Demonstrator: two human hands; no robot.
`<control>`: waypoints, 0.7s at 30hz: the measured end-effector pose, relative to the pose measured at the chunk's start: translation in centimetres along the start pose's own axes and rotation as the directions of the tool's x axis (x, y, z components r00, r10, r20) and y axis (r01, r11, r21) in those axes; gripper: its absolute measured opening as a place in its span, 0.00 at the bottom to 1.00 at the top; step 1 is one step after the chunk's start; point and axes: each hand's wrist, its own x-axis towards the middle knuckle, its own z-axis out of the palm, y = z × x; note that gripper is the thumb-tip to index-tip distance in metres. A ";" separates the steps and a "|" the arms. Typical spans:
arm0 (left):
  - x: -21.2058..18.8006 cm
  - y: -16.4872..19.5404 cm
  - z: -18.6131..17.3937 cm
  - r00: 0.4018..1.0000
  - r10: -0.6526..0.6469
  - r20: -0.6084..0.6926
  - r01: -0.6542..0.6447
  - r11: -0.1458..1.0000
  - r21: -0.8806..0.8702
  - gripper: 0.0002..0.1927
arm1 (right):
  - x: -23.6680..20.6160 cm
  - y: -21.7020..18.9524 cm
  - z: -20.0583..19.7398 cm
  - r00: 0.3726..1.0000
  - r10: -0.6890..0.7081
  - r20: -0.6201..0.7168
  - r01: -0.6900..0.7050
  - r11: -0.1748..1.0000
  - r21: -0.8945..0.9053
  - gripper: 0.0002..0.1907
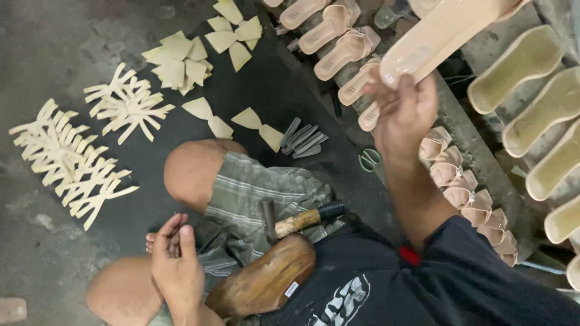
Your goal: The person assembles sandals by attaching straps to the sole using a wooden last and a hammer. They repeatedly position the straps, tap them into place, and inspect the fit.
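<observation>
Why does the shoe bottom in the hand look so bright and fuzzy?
In the head view the pale sole in the right hand is washed out by strong light and slightly motion-blurred; the left hand and hammer look sharper and dimmer.

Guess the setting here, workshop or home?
Likely a small sandal-making workshop: rows of beige sandals, stacks of cut strap pieces on the floor, a hammer in the lap, and the right hand lifting a sole.
</observation>
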 end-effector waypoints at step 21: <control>0.1 -3.2 0.8 0.999 -0.015 0.040 0.018 0.998 -0.067 0.17 | 0.1 0.2 -12.7 0.823 0.185 -0.537 -0.087 0.975 0.202 0.33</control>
